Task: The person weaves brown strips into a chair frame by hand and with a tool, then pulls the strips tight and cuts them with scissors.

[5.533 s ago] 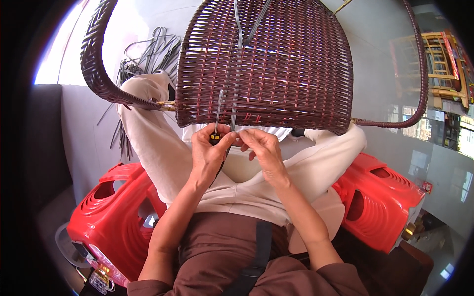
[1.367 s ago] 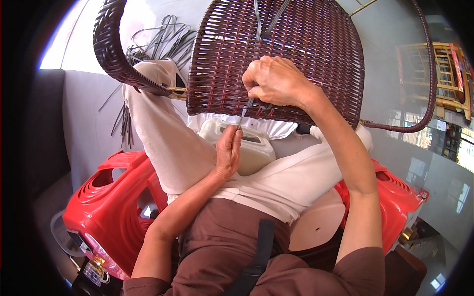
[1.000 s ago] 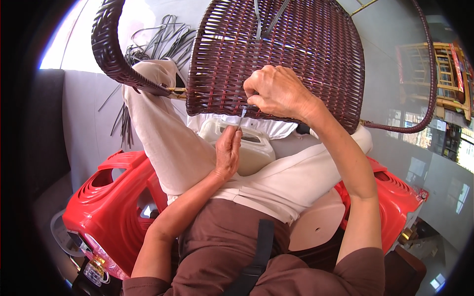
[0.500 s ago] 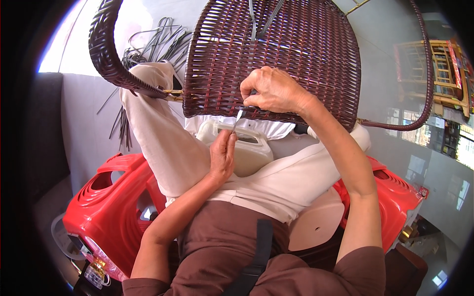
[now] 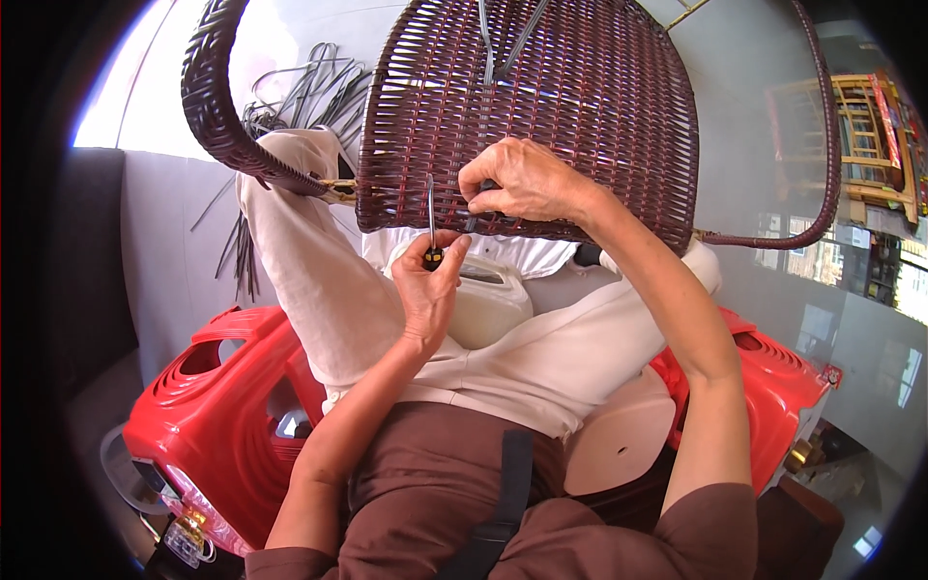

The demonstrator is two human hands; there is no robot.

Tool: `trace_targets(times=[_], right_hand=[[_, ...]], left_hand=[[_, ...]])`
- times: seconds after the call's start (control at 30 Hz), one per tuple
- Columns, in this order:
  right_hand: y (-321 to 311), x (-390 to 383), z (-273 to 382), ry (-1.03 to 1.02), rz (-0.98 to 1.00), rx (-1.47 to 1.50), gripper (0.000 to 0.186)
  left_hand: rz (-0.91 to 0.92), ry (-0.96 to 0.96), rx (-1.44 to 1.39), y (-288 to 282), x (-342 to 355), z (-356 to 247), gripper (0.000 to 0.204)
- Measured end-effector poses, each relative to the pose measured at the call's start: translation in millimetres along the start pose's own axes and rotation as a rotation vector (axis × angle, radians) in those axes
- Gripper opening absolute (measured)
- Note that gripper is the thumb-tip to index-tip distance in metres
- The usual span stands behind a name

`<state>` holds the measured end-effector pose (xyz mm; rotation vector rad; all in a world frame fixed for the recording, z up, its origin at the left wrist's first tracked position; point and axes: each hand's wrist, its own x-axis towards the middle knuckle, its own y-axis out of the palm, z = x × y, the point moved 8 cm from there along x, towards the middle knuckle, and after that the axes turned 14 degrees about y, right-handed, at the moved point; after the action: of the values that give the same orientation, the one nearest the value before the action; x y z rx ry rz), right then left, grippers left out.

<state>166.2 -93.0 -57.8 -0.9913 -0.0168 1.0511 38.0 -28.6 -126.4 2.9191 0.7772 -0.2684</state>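
A dark brown woven wicker chair part [image 5: 590, 106] lies across my knees, its near edge toward me. My left hand [image 5: 425, 295] is closed round the black and yellow handle of a screwdriver [image 5: 431, 208]. The metal shaft points away from me, over the weave's near edge. Beside it, my right hand [image 5: 530, 184] rests over the weave, thumb and fingers pinched on a dark grey strip [image 5: 471, 224]. A short end of that strip shows below the thumb; my fingers hide the rest. Farther up, two loose grey strips [image 5: 485, 39] come out of the weave.
Curved wicker-wrapped arms [image 5: 215, 97] stick out on both sides. Loose dark strips [image 5: 319, 92] lie heaped on the floor at the far left. A whitish plastic container [image 5: 483, 314] stands between my legs. Red plastic stools [image 5: 213, 416] flank me. Bamboo-coloured furniture [image 5: 875, 135] stands at the far right.
My left hand has moved slightly left and turned the screwdriver upright, away from my right fingers. My right hand has shifted a little left, still pinching. The wicker part has shifted slightly left.
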Motion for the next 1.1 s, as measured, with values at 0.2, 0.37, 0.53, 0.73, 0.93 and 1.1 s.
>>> trace_targets(times=[0.2, 0.37, 0.53, 0.73, 0.93, 1.1], right_hand=[[-1, -1, 0, -0.054, -0.036, 0.017, 0.016], [0, 1, 2, -0.055, -0.024, -0.016, 0.016], [-1, -2, 4, 0.015, 0.005, -0.057, 0.017], [-70, -60, -2, 0.106, -0.631, 0.364, 0.012], [68, -82, -29, 0.332, -0.344, 0.779, 0.014], [101, -75, -2, 0.425, -0.235, 1.303, 0.025]], left_hand=[[-0.020, -0.047, -0.056, 14, -4, -3, 0.016], [-0.106, -0.164, -0.150, 14, -1, 3, 0.020], [-0.098, -0.136, -0.210, 14, -1, 2, 0.013], [0.043, -0.112, -0.041, -9, -29, -22, 0.012], [0.115, -0.114, -0.031, -31, -60, -44, 0.011], [0.288, 0.105, 0.145, -27, -73, -67, 0.012]])
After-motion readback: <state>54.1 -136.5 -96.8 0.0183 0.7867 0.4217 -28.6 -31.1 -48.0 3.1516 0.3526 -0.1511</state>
